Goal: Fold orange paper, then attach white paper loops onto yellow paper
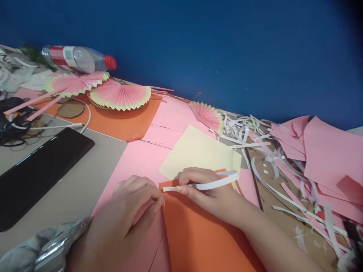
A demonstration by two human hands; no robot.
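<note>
An orange sheet of paper (195, 226) lies in front of me on pink paper. My right hand (207, 189) is closed in a pinch on a narrow white strip (217, 184), possibly tape or its backing. One end of this strip lies along the sheet's top edge, and the rest loops up over my hand. My left hand (138, 206) is at the sheet's upper left edge, thumb and fingers pressed together there. Its fingertips seem to grip that edge, partly hidden. A pale yellow sheet (195, 151) lies just beyond my right hand.
Pleated pink paper fans (121, 96) lie at the back, beside a plastic bottle (82, 58) on its side. A black phone (42, 173) is at left. Curled white strips (244, 132) and stacked pink sheets (331, 155) fill the right. A blue wall (215, 49) stands behind.
</note>
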